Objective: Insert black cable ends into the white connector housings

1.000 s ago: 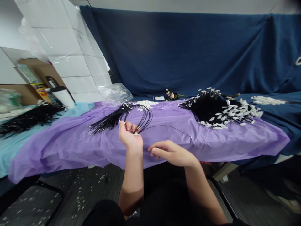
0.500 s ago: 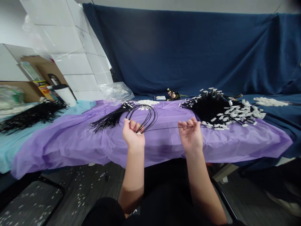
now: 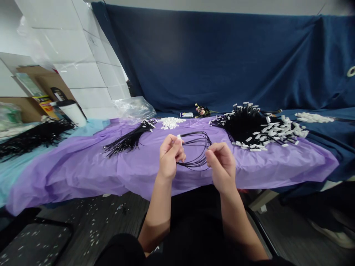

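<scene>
My left hand (image 3: 170, 158) is closed on a bundle of thin black cords (image 3: 194, 164) bent into loops. A small white end piece (image 3: 179, 137) shows between its thumb and forefinger. At the right side of the loops, the thumb and forefinger of my right hand (image 3: 222, 162) are pinched together on the black cord. The loops hang in the air over the purple cloth (image 3: 133, 171). Behind my left hand lie a bunch of loose black cords (image 3: 124, 139) and a pile of small white pieces (image 3: 170, 123).
A large heap of black cords with white ends (image 3: 249, 127) lies on the right. More white pieces (image 3: 313, 118) are beyond it. White boxes (image 3: 88, 77), a white canister (image 3: 72, 112) and another black bunch (image 3: 36, 135) stand or lie at left. Flowers (image 3: 202, 110) rest near the blue curtain (image 3: 216, 59).
My hands have come closer together. My left hand has turned, swinging the loops to its right side. My right hand has moved from a stretched single cord to the loops' edge.
</scene>
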Demonstrator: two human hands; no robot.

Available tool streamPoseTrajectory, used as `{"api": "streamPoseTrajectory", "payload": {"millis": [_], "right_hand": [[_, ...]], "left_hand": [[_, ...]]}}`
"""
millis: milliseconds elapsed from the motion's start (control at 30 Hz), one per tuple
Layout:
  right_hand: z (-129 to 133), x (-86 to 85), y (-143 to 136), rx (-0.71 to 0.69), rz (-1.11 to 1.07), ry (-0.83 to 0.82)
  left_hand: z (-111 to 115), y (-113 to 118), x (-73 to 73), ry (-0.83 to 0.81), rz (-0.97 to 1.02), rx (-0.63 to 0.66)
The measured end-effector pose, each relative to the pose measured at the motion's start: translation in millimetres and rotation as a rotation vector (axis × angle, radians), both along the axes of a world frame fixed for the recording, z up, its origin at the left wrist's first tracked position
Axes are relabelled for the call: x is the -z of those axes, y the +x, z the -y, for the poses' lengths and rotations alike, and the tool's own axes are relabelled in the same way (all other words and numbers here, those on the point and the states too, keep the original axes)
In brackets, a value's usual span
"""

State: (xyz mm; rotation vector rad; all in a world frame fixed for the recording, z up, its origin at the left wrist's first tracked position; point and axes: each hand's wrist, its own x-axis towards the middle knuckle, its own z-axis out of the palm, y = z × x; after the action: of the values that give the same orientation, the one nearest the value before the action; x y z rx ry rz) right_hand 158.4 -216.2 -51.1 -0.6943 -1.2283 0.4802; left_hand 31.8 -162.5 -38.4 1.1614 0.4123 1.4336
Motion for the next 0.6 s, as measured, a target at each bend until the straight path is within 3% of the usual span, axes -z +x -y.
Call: {"api": "streamPoseTrajectory", "payload": {"millis": [200, 600], "right_hand": [[12, -6.7, -7, 0.116, 0.159, -0.092], [10, -1.6, -6, 0.174, 0.104, -0.012]], "left_hand": [[13, 7, -1.5, 0.067, 0.019, 0.086], [15, 6, -2.2, 0.093, 0.028, 0.105]]}}
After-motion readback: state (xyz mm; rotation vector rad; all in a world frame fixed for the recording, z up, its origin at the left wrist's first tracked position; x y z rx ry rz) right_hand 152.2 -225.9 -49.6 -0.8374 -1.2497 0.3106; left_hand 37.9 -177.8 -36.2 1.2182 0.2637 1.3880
